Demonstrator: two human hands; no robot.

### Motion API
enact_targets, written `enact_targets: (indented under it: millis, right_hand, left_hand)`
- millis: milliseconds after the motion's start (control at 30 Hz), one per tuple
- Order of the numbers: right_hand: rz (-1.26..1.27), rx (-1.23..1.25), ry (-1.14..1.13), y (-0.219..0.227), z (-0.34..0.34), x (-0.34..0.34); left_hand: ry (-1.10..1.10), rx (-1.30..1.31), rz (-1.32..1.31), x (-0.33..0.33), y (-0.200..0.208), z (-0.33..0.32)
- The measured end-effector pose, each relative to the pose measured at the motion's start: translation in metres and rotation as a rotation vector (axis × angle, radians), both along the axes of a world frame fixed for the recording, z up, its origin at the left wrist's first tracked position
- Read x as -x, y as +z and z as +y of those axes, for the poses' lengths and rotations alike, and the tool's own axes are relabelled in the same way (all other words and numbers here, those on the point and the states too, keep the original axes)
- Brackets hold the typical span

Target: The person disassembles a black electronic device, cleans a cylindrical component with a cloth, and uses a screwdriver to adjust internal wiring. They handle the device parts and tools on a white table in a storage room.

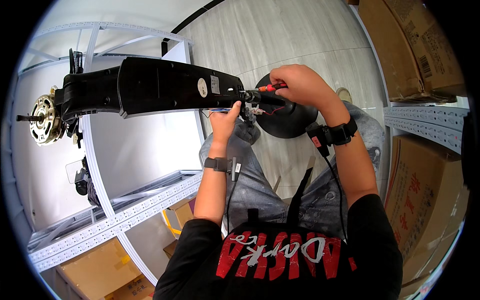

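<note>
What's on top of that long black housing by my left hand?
The black housing carries a round white sticker and a rectangular label on its upward face; your left hand has its thumb at the right end. The underside is hidden.

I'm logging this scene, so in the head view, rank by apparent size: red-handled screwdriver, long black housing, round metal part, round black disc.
Long black housing
Round black disc, partly covered
Round metal part
Red-handled screwdriver
</note>
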State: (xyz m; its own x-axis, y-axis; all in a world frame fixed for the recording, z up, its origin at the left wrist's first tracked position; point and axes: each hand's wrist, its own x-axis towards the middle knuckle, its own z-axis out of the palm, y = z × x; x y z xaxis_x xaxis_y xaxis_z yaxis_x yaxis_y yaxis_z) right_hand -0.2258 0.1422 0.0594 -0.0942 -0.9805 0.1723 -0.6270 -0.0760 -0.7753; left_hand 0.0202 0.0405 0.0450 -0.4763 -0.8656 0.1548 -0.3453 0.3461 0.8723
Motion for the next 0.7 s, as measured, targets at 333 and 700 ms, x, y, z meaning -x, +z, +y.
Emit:
enact_targets:
  millis: [333, 700]
  right_hand:
    - [0.099, -0.042, -0.039, -0.003, 0.0, -0.002]
    - [0.026, -0.017, -0.027, -0.001, 0.0, -0.001]
  left_hand:
    - [0.005, -0.035, -0.026, -0.003, -0.003, -0.001]
    - [0.036, 0.005, -0.064, -0.007, -0.009, -0.005]
